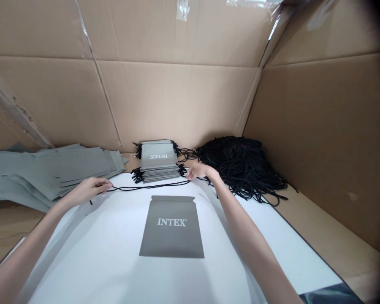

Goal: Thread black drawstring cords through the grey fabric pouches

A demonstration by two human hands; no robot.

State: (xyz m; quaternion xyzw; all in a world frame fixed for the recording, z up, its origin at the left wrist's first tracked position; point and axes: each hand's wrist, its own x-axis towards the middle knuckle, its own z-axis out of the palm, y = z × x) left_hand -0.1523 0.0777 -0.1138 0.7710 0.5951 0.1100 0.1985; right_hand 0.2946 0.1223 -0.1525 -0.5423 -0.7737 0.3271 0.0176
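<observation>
A black cord is stretched across the white board between my two hands. My left hand pinches its left end, and a short dark tip shows below the fingers. My right hand has its fingers closed on the cord farther right, just beside the stack of finished pouches. Closer to me, a flat grey pouch printed INTEX lies face up, with a small notch at each upper side. Neither hand touches that pouch.
At the back stands a stack of grey INTEX pouches with black cords at their sides. A heap of black cords lies right of it. Loose grey pouches spread at left. Cardboard walls rise behind and at right.
</observation>
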